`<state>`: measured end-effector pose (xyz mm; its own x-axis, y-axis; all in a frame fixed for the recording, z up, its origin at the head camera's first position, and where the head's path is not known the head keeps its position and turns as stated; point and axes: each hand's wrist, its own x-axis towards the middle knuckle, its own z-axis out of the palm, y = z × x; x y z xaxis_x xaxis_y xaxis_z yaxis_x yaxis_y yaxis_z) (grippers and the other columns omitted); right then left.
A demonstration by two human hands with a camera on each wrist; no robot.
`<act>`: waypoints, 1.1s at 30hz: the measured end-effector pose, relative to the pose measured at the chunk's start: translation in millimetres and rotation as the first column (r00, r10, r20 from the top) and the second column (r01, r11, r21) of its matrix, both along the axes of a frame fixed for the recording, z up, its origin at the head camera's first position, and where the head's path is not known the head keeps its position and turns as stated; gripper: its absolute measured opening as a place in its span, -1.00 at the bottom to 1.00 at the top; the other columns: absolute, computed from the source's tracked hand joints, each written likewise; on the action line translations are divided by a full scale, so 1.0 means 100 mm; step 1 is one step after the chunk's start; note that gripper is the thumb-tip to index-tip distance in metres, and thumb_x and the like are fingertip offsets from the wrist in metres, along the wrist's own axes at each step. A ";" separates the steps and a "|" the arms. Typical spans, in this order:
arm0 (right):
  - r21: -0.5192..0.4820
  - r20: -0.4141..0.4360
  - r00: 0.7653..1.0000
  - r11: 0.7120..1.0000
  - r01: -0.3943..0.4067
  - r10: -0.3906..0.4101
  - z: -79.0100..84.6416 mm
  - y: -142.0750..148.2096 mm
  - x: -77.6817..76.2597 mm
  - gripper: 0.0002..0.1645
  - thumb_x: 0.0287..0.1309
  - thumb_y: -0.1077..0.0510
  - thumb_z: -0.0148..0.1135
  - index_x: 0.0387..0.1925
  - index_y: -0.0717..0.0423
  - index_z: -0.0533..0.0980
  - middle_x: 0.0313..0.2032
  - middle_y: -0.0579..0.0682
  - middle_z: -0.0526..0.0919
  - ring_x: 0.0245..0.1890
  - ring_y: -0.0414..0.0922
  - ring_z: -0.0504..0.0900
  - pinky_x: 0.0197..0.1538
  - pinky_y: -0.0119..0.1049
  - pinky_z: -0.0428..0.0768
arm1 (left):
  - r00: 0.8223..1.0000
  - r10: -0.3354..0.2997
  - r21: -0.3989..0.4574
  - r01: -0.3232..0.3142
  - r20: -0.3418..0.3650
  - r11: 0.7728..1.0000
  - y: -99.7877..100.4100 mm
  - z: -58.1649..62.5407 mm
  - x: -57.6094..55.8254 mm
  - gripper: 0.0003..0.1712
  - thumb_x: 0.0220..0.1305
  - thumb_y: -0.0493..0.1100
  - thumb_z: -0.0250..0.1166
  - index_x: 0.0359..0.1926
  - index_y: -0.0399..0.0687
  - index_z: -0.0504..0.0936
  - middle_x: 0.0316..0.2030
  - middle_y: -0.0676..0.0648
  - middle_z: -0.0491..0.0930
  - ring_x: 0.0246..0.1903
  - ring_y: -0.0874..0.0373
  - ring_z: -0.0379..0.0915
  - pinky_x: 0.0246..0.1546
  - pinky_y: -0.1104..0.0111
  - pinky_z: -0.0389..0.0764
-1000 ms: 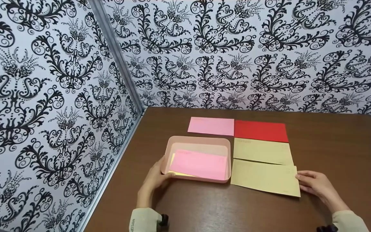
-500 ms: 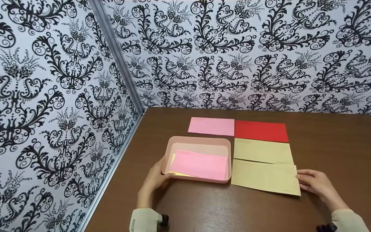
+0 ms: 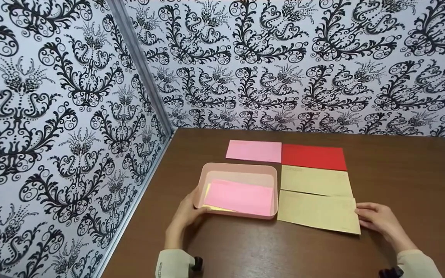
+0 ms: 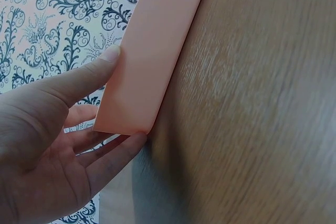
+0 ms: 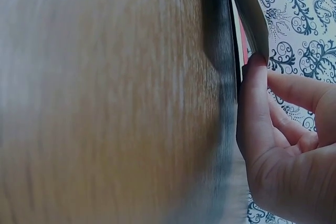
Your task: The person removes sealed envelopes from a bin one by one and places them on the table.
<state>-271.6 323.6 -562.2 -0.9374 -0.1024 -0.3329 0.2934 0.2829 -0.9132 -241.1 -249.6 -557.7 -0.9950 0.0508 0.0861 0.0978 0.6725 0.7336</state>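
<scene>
A peach-pink plastic tray (image 3: 242, 167) stands on the brown table. My left hand (image 3: 185, 210) holds it by its near left corner; in the left wrist view the thumb lies at the rim and the fingers curl round the tray's wall (image 4: 152, 51). Inside lies a pink envelope (image 3: 240, 197) over something yellow (image 3: 222, 209), mostly hidden. To the right of the tray, my right hand (image 3: 379, 218) pinches the right edge of the nearest beige envelope (image 3: 317, 212). The right wrist view shows this envelope (image 5: 252, 19) edge-on, its held end lifted a little off the tabletop.
A second beige envelope (image 3: 315, 180) lies just behind the held one, with a red envelope (image 3: 313, 156) beyond it. Left of the red one is a pink envelope (image 3: 254, 151). Patterned walls (image 3: 284, 77) close off the table's back and left side.
My right hand and the pinched beige envelope have shifted very slightly away from me. The left hand and the tray have stayed in place.
</scene>
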 end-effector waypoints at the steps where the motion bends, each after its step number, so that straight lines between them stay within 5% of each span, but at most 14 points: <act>1: 0.005 0.001 1.000 1.000 0.001 -0.001 0.00 0.00 0.00 -0.36 0.34 0.15 0.20 0.24 0.59 0.33 -0.28 -0.26 0.69 -0.29 -0.42 0.66 -0.19 -0.43 0.70 | 1.000 0.000 -0.002 0.000 0.001 1.000 0.00 0.00 0.00 0.00 0.17 -0.08 0.45 0.48 -0.37 0.15 0.39 -0.43 0.28 0.39 -0.37 0.20 0.38 -0.21 0.23; 17: 0.037 0.026 1.000 0.999 0.014 -0.015 0.04 0.02 0.01 -0.36 0.40 0.13 0.13 0.27 0.58 0.30 -0.25 -0.22 0.70 -0.29 -0.35 0.71 -0.16 -0.36 0.73 | 0.999 0.018 0.009 -0.018 0.033 1.000 0.02 0.01 -0.01 0.01 0.14 -0.10 0.46 0.51 -0.26 0.15 0.40 -0.40 0.29 0.40 -0.35 0.19 0.39 -0.20 0.22; 33: -0.031 0.063 0.998 0.999 0.033 -0.031 0.06 0.05 0.01 -0.38 0.43 0.12 0.10 0.25 0.58 0.30 -0.31 -0.19 0.71 -0.30 -0.32 0.72 -0.14 -0.35 0.73 | 1.000 0.016 0.019 -0.016 0.026 1.000 0.01 0.00 -0.01 0.04 0.11 -0.08 0.48 0.50 -0.27 0.15 0.40 -0.39 0.30 0.40 -0.34 0.21 0.39 -0.20 0.23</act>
<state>-270.5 328.2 -556.1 -0.9178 -0.0847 -0.3879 0.3585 0.2431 -0.9013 -241.9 -248.7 -557.4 -0.9975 0.0334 0.0616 0.0683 0.6597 0.7485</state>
